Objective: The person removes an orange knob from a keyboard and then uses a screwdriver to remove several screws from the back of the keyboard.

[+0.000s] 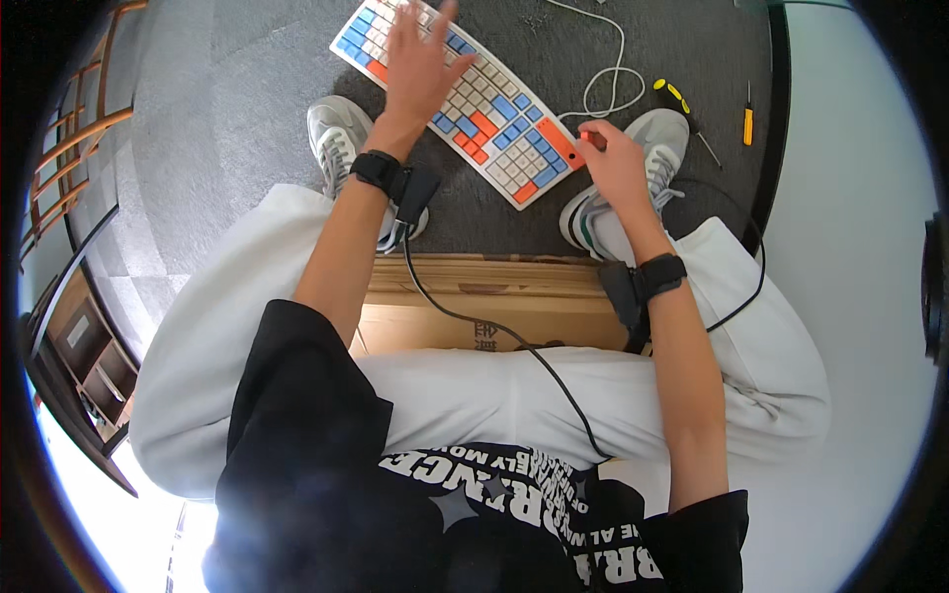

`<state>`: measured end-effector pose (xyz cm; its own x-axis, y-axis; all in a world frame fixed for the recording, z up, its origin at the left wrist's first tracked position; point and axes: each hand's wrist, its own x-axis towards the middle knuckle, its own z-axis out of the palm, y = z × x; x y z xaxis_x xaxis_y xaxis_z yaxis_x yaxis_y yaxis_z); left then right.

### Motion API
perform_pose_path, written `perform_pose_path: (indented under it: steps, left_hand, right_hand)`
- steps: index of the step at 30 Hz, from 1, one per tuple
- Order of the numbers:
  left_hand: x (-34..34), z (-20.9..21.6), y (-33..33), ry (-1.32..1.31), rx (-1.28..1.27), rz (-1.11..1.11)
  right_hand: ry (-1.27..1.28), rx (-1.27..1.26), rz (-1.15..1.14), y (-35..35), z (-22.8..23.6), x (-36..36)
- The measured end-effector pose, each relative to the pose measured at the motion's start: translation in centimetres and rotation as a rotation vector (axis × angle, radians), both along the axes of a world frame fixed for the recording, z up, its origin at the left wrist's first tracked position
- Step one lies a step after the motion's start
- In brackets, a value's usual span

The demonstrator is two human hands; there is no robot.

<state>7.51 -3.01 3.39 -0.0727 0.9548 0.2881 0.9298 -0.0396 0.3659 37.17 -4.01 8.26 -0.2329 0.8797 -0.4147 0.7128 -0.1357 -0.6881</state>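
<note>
A white keyboard (463, 127) with cream, blue and orange keycaps lies slantwise on the grey floor between my shoes. Above its far left part is my left hand (420, 74), fingers spread and holding nothing; whether the fingertips touch the keys I cannot tell. My right hand (611, 158) is at the keyboard's right end, thumb and fingers pinched together on a small orange piece (584, 135). That piece is mostly covered by the fingers, so its exact kind does not show. Beside it runs an orange strip (560, 144) on the keyboard's right edge.
A white cable (620, 71) curls behind the keyboard. To the right lie a yellow-and-black screwdriver (672, 96) and a small orange-handled screwdriver (748, 126). My shoes (337, 133) flank the keyboard. Cardboard (445, 326) lies under my legs; a black wire (514, 339) trails from my left wristband.
</note>
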Motion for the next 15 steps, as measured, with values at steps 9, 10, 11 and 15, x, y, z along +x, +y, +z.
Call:
perform_pose_path:
  steps: [9, 10, 11, 15]
  left_hand:
    - [9.8, 1.9, -2.2, 0.150, -0.261, -0.651]
    - [10.4, 1.9, -3.0, 0.183, -0.323, -0.666]
    - [10.6, 1.8, -3.7, 0.216, -0.385, -0.680]
    - [10.8, 0.9, -4.5, 0.212, -0.295, -0.598]
  right_hand:
    - [-0.098, -0.025, 0.106, -0.6, 0.5, 0.7]
    - [-0.195, -0.038, 0.168, -0.8, 1.4, 0.2]
    - [-0.291, -0.051, 0.230, -0.9, 1.9, -0.2]
    - [-0.306, 0.031, 0.256, -1.1, 1.6, -0.4]
